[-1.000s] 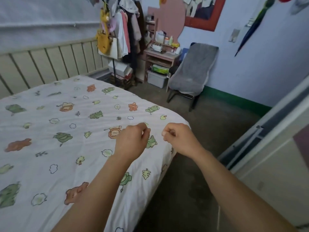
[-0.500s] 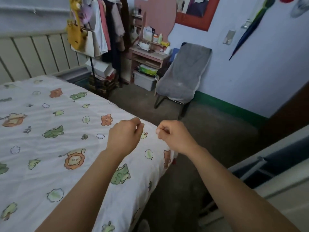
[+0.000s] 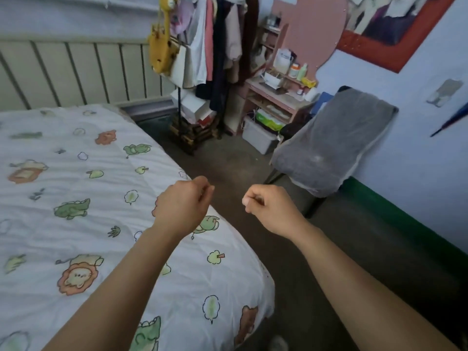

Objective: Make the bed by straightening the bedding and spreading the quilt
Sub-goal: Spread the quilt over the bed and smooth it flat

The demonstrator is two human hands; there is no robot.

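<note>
Basically late stage: the quilt (image 3: 101, 198), white with cartoon lions and green animals, lies spread over the bed, covers the near corner and drapes over the right edge. Light creases only.

Left hand (image 3: 182, 206) hovers above the quilt's right edge. Right hand (image 3: 272, 211) is beside it over the floor (image 3: 240, 168), not touching it. Fingers (image 3: 205, 191) on both are curled into fists, thumb against forefinger, with no fabric visible in either, so they look to be holding nothing.

Judgement: spreading looks done on this side, only trimming is left. The next move needs a hand down at the side hem to pinch and tug it even, or a flat palm over the creases. Far side is out of view.

Containers:
- Grey plastic bin (image 3: 258, 138) on the floor under the pink counter (image 3: 276, 97): contents hidden.
- Green pack (image 3: 269, 120) just above the bin: can't tell whether it sits on the bin or the lower shelf.
- Yellow bag (image 3: 162, 46) hanging at the clothes rack (image 3: 215, 46): contents not visible.
</note>
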